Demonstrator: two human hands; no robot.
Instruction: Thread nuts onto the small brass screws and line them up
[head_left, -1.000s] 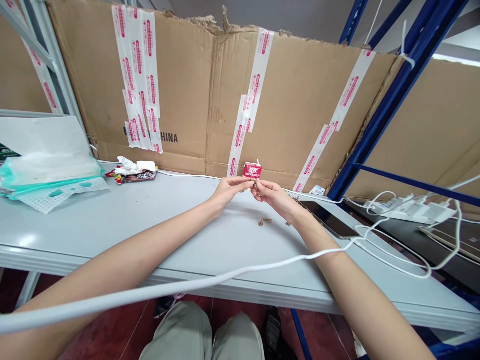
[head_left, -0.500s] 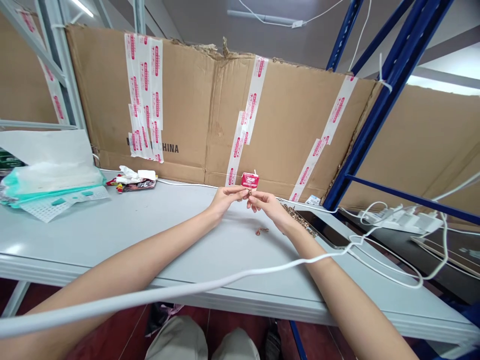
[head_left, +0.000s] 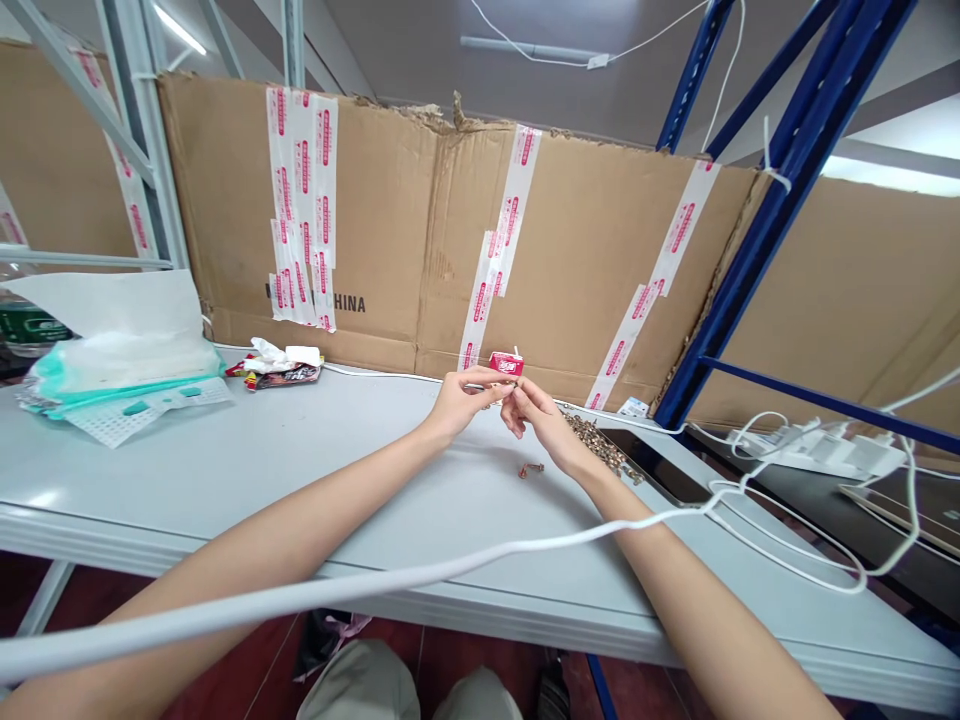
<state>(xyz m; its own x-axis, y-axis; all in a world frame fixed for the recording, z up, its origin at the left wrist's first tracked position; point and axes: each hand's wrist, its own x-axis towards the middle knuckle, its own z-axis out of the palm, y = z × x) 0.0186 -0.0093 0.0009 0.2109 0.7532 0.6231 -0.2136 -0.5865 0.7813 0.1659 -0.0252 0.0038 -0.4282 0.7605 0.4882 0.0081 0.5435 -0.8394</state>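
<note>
Where two hands (head_left: 461, 405) (head_left: 544, 420) meet, one red carton (head_left: 507, 364) shows.

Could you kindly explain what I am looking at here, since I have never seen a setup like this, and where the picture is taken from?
There is no machine here: these are a person's own two bare hands, filmed by a camera worn on the head that looks forward and down, so you see what the person sees. The left hand and right hand meet at the fingertips by a small red box; the picture does not settle which hand holds it, or what the fingers pinch. On the grey table lie a heap of small brass-coloured pieces beside the right wrist, a few loose ones, a teal tissue pack and a dark tablet or phone. Behind stands taped cardboard by a blue shelf frame. A white cable crosses in front of the arms.
</note>
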